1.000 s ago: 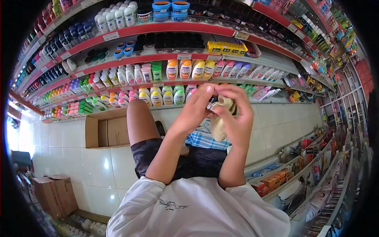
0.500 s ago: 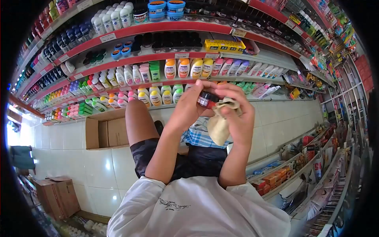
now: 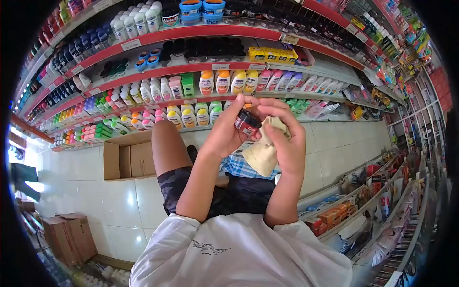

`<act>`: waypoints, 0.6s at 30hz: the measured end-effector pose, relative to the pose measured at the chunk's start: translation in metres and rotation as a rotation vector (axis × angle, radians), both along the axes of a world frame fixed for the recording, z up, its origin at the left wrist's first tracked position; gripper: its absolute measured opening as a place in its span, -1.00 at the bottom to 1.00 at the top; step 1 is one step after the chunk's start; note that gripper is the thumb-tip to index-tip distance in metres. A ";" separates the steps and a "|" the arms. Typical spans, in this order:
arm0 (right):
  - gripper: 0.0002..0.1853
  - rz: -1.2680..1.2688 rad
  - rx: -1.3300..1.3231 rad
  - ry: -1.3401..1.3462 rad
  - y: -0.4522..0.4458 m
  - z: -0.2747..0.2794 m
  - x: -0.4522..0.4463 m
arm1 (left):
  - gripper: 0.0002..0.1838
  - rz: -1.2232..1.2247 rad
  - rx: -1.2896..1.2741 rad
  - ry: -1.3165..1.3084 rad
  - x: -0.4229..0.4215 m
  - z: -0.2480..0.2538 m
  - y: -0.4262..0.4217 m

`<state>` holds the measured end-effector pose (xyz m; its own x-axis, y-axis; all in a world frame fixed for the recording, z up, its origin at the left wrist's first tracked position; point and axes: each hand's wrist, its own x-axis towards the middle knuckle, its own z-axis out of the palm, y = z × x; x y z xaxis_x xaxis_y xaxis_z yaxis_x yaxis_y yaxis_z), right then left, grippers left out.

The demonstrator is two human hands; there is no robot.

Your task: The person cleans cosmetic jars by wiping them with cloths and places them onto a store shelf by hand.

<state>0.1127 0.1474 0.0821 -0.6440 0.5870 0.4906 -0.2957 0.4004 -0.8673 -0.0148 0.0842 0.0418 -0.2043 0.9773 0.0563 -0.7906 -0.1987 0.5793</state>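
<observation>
Between my hands, in front of the lower shelves, is a small jar (image 3: 247, 122) with a black lid and a dark red label. My left hand (image 3: 227, 129) grips it, thumb along its near side. A cream-coloured cloth (image 3: 262, 155) is bunched in my right hand (image 3: 289, 143) and hangs down below the fingers. The cloth touches the jar's right side. The fingertips of both hands come close together behind the jar. Below them, a blue checked cloth (image 3: 246, 165) lies by my lap.
Shelves ahead hold rows of lotion bottles (image 3: 206, 83), black-lidded jars (image 3: 213, 49) and yellow boxes (image 3: 272, 55). On the tiled floor stand an open cardboard box (image 3: 125, 155) and a closed carton (image 3: 69, 237). Another shelf with orange boxes (image 3: 330, 217) is at my right.
The jar has tilted in my left hand, showing more of its lid and label. My right hand and the cloth have shifted slightly left.
</observation>
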 end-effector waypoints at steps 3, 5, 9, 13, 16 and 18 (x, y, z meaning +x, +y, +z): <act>-0.69 -0.086 0.195 -0.111 -0.009 -0.003 -0.004 | -0.62 0.149 -0.110 0.083 0.010 0.002 0.003; -0.67 -0.105 0.183 -0.162 -0.008 -0.006 -0.006 | -0.62 0.193 -0.125 0.131 0.011 0.004 0.002; -0.70 0.058 -0.097 -0.094 0.002 -0.011 -0.002 | -0.59 0.087 -0.102 -0.005 -0.003 0.002 -0.002; -0.74 0.129 -0.431 0.085 -0.002 -0.004 0.003 | -0.56 -0.037 0.018 -0.071 -0.003 0.002 -0.001; -0.68 0.013 -0.036 0.010 0.004 -0.012 -0.001 | -0.56 0.108 -0.105 -0.119 0.010 0.005 0.007; -0.64 -0.126 0.188 -0.084 -0.003 -0.009 -0.006 | -0.55 0.147 -0.111 -0.093 0.012 0.006 0.006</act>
<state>0.1062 0.1440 0.0734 -0.6146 0.5690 0.5464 -0.1627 0.5863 -0.7936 -0.0024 0.0899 0.0480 -0.3446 0.9357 -0.0760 -0.8091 -0.2550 0.5295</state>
